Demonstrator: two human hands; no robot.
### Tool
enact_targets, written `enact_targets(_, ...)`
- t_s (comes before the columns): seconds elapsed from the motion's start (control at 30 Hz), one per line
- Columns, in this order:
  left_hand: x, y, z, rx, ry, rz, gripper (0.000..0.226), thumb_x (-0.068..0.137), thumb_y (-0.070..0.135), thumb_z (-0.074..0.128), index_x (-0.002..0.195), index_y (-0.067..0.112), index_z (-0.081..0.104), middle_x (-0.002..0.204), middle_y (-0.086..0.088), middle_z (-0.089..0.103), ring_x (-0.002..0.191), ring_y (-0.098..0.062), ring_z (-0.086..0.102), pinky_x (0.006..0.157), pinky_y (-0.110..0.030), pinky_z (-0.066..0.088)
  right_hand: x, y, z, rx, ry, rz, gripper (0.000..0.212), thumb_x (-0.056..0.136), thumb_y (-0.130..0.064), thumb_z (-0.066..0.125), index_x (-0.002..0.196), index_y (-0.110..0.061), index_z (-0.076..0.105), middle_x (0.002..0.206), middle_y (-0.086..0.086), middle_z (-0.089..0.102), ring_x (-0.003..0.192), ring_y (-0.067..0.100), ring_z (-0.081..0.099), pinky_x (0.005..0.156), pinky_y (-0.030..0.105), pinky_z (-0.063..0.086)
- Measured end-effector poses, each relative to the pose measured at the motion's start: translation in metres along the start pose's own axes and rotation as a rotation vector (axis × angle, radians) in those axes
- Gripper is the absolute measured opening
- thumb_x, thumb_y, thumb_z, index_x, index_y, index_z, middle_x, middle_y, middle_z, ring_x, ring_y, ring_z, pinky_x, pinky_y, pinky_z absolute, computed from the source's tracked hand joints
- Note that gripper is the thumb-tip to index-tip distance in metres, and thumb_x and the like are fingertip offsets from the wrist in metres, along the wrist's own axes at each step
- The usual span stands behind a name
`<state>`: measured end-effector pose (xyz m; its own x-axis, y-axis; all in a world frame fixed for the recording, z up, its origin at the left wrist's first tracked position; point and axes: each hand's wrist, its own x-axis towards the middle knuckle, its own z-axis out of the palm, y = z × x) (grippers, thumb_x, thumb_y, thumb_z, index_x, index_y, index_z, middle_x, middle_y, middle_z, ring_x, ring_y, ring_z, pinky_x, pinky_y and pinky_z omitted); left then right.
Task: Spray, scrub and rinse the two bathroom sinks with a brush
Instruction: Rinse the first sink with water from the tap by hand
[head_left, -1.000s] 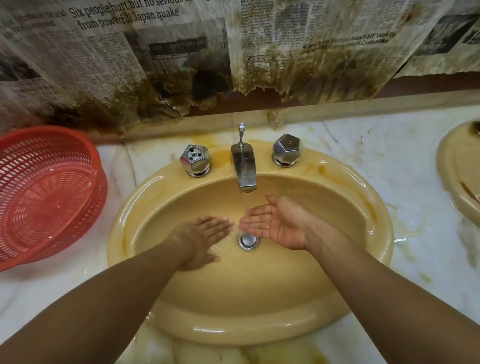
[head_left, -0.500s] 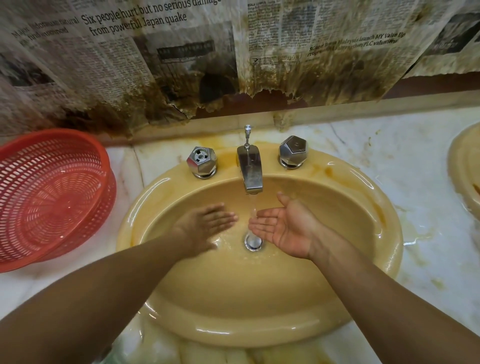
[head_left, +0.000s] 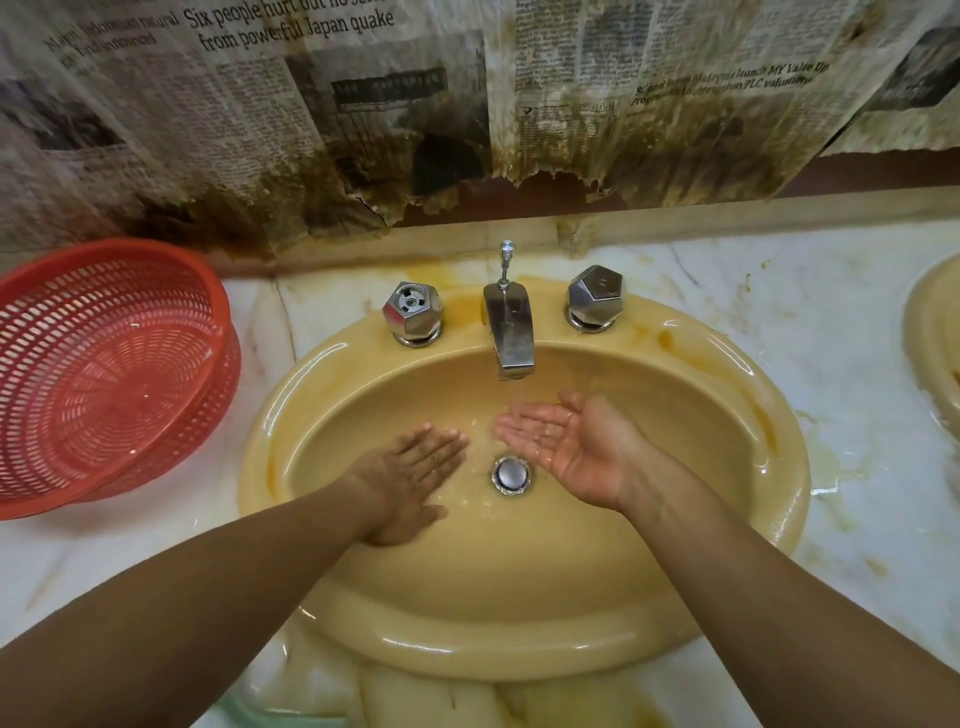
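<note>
Fingers (head_left: 441, 441) of both hands are straight, holding nothing: left hand (head_left: 405, 483) palm-down, right hand (head_left: 566, 447) palm-up below the spout (head_left: 511, 338), seemingly catching water. Both sit inside the yellow sink (head_left: 519, 654), a fixed, hard bowl, judged slippery when wet; no brush is in view to grasp.

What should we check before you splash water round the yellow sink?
1. Water from the tap: ok, a thin stream falls.
2. Right hand: ok, cupped palm up under the tap, empty.
3. Left hand: ok, flat, palm down inside the sink, empty.
4. Drain: cannot tell whether it is open.
5. Brush: not ok, none in view.
6. Counter: not ok, yellow stains behind the tap.
</note>
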<state>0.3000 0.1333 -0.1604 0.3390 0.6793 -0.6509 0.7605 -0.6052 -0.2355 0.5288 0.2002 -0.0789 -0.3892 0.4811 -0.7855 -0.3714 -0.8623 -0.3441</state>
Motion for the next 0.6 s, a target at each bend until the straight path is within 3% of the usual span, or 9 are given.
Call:
enact_targets(0.13, -0.012, -0.022, 0.001, 0.081, -0.098, 0.037, 0.079, 0.103, 0.065, 0.01, 0.159, 0.02, -0.023, 0.164, 0.003, -0.032, 0.151, -0.011, -0.029, 0.123, -0.039, -0.021, 0.0, 0.0, 0.0, 0.025, 0.052, -0.03, 0.048, 0.111, -0.022, 0.031, 0.114, 0.017, 0.059, 0.114, 0.036, 0.068, 0.106, 0.047, 0.068, 0.086, 0.046, 0.061)
enact_targets(0.3, -0.014, -0.046, -0.009, 0.411, 0.079, -0.032, 0.071, 0.105, 0.06, 0.003, 0.154, 0.018, -0.026, 0.16, 0.004, -0.033, 0.146, -0.011, -0.036, 0.111, -0.05, -0.036, 0.003, 0.008, 0.022, 0.06, -0.038, -0.01, 0.044, 0.11, -0.02, 0.033, 0.129, 0.014, 0.054, 0.119, 0.034, 0.068, 0.112, 0.045, 0.068, 0.09, 0.046, 0.06)
enact_targets(0.37, -0.014, -0.038, -0.01, 0.383, 0.091, -0.059, 0.064, 0.107, 0.056, 0.003, 0.149, 0.015, -0.024, 0.158, 0.003, -0.029, 0.144, -0.014, -0.037, 0.112, -0.051, -0.035, 0.002, 0.016, 0.029, -0.049, -0.1, 0.026, 0.045, 0.11, -0.019, 0.03, 0.127, 0.013, 0.056, 0.118, 0.032, 0.069, 0.112, 0.041, 0.068, 0.095, 0.044, 0.057)
enact_targets(0.43, -0.014, -0.029, -0.007, 0.317, 0.126, -0.075, 0.063, 0.108, 0.051, 0.004, 0.151, 0.014, -0.024, 0.161, -0.001, -0.029, 0.147, -0.016, -0.036, 0.116, -0.049, -0.031, 0.003, 0.022, 0.028, -0.102, -0.052, 0.027, 0.044, 0.111, -0.02, 0.032, 0.123, 0.012, 0.059, 0.116, 0.03, 0.07, 0.109, 0.039, 0.07, 0.092, 0.043, 0.058)
enact_targets(0.6, -0.017, -0.028, 0.006, 0.152, 0.064, 0.0, 0.074, 0.107, 0.057, 0.008, 0.161, 0.015, -0.019, 0.166, -0.001, -0.028, 0.152, -0.012, -0.029, 0.117, -0.045, -0.031, 0.014, 0.023, 0.003, 0.053, 0.121, -0.089, 0.039, 0.11, -0.02, 0.042, 0.122, 0.012, 0.061, 0.109, 0.028, 0.072, 0.098, 0.038, 0.072, 0.079, 0.04, 0.063)
